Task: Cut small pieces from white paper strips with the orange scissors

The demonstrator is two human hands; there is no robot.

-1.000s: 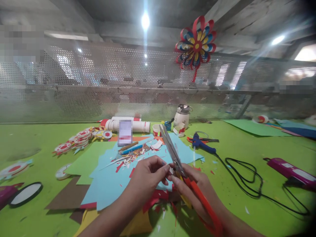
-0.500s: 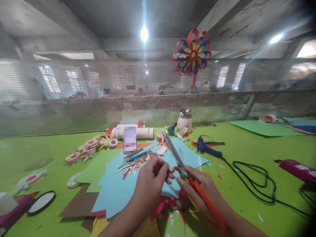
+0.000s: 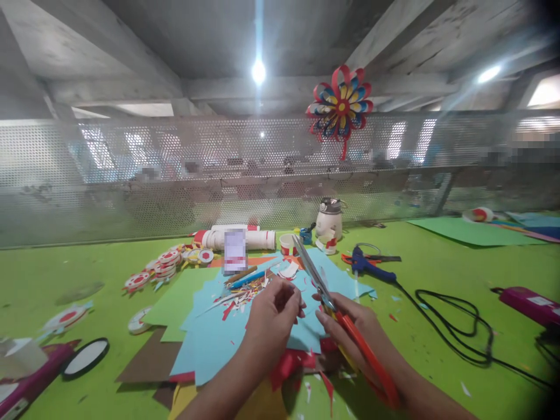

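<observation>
Your right hand (image 3: 356,321), right of lower centre, is clamped on the scissors (image 3: 312,271). Orange-red handles run through your grip toward the lower right; the blades lie close together and point to the upper left, tips near the paper cup (image 3: 287,246) at mid-frame.

Your left hand (image 3: 275,309), lower centre, is well curled, thumb drawn in toward the fingers. Whether anything is pinched there: cannot tell, the fingertips are partly hidden. It is just beside the scissors, not touching them.

Below your hands: light blue paper (image 3: 219,344), overlapping light green paper (image 3: 175,309) to its left and brown paper (image 3: 151,359) at lower left. Small paper scraps (image 3: 240,298) lie in a heap on the blue sheet, left of centre, with a blue pen (image 3: 249,280) just behind.

Elsewhere on the green table (image 3: 429,385): glue gun (image 3: 371,268) right of centre, its black cord looping to the lower right; round paper pieces (image 3: 166,265) at centre left; white bottle (image 3: 329,226) beyond the cup.
</observation>
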